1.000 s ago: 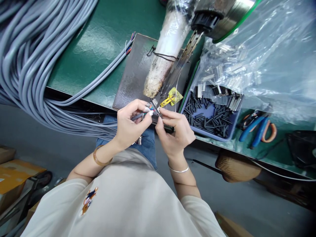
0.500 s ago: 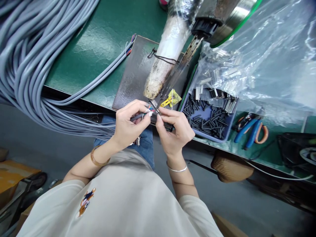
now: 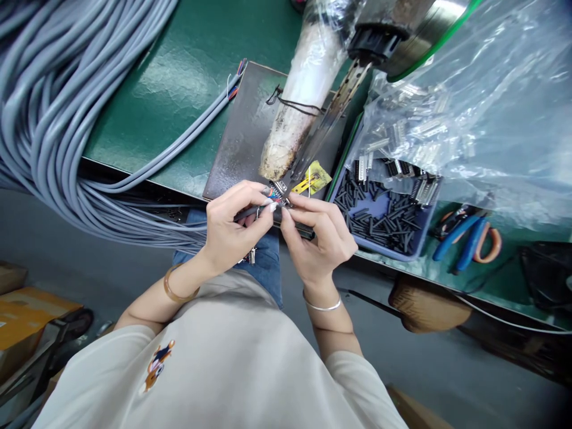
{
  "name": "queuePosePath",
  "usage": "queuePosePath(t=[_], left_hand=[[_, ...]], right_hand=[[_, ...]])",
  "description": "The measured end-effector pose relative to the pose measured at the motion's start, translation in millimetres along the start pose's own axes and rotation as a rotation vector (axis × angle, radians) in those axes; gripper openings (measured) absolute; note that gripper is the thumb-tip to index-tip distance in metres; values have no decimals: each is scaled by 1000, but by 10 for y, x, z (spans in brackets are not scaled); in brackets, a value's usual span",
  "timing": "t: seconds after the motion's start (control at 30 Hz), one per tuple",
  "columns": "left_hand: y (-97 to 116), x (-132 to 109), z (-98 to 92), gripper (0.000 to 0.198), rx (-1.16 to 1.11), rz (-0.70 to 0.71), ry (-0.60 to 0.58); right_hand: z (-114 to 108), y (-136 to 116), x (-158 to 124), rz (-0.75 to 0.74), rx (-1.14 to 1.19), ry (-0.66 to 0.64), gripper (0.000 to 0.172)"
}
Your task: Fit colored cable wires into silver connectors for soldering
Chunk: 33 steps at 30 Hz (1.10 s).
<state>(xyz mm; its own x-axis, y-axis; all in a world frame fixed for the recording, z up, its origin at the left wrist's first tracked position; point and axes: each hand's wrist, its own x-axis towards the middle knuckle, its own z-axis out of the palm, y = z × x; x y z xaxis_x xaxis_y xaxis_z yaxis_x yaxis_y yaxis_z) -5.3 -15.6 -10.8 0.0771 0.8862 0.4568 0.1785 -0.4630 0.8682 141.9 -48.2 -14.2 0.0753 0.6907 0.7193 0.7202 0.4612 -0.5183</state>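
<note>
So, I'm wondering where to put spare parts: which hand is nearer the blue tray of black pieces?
The right hand, beside the near left corner of the tray. The left hand is farther left, with a grey cable in its grip.

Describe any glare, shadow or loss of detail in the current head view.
Head view: a pale reflection on the green tabletop; bright glare streaks on the clear plastic sheet; deep shadow at lower right, beneath the bench; fine detail on the connector between left hand and right hand too small to read.
</note>
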Motion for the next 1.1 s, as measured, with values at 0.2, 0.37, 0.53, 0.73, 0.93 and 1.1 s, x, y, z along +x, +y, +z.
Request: queuePosePath(t=[0.2, 0.37, 0.53, 0.73, 0.93, 1.1], left_hand=[[-21, -22, 6, 9, 16, -23, -13], [-47, -49, 23, 9, 5, -53, -31], [0, -6, 24, 10, 31, 4, -6], [17, 17, 5, 11, 38, 55, -14], [-16, -39, -1, 12, 27, -18, -69], [10, -81, -2, 9, -92, -230, -128]], right_hand=[[-4, 20, -24, 0, 4, -21, 20], [5, 53, -48, 8, -1, -39, 19], [19, 50, -8, -10, -9, -15, 16], [5, 31, -18, -36, -44, 6, 17], [9, 33, -88, -127, -149, -49, 16], [-143, 109, -138, -7, -25, -100, 8]])
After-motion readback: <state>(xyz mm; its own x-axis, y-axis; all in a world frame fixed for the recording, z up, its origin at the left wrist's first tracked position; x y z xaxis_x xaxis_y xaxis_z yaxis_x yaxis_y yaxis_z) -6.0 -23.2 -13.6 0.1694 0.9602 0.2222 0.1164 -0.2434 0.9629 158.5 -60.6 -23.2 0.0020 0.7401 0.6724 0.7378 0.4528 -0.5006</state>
